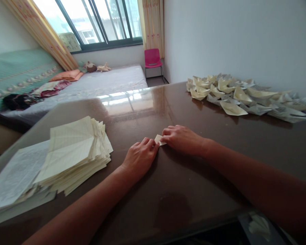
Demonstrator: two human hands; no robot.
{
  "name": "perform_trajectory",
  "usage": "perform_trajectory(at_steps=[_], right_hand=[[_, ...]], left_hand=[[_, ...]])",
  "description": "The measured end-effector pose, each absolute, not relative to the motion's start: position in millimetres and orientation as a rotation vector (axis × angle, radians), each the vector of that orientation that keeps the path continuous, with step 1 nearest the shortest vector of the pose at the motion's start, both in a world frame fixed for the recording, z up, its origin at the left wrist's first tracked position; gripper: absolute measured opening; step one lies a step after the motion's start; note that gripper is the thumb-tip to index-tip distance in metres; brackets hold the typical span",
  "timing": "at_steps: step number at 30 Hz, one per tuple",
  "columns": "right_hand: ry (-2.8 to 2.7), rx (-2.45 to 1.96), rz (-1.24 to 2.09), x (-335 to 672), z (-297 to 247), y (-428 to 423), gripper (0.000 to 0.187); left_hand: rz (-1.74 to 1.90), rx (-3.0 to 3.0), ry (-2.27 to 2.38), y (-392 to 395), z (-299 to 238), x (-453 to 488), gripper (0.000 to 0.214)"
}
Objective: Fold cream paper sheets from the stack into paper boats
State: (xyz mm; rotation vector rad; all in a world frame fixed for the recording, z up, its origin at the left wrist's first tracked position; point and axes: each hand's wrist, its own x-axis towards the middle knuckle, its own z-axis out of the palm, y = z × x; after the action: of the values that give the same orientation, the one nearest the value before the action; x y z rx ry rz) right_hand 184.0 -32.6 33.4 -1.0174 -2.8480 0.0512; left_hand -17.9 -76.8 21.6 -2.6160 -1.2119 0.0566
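A small folded piece of cream paper lies at the middle of the brown table, between my two hands. My left hand is closed on its left end, fingers bent and pressed together. From the other side my right hand pinches the right end, with the fingertips curled over the paper. Much of the folded paper is hidden under my fingers, so its full shape does not show.
A stack of cream paper sheets lies on the left, overlapping printed sheets. Many folded paper boats crowd the table's far right, near the wall. Beyond the table are a bed and a pink chair.
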Motion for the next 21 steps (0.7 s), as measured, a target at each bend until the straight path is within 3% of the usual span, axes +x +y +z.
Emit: perform_trajectory(at_steps=[8,21], right_hand=[[-2.980,-1.057,-0.014,184.3,45.0,-49.9,0.028],[-3.030,-1.226,-0.112,186.5,53.3,-56.7,0.020]], left_hand=[[0.098,-2.621,-1.203,-77.4,23.6,-16.0,0.030],[0.178,-2.597,-1.231,-79.5,31.8,-16.6,0.026]])
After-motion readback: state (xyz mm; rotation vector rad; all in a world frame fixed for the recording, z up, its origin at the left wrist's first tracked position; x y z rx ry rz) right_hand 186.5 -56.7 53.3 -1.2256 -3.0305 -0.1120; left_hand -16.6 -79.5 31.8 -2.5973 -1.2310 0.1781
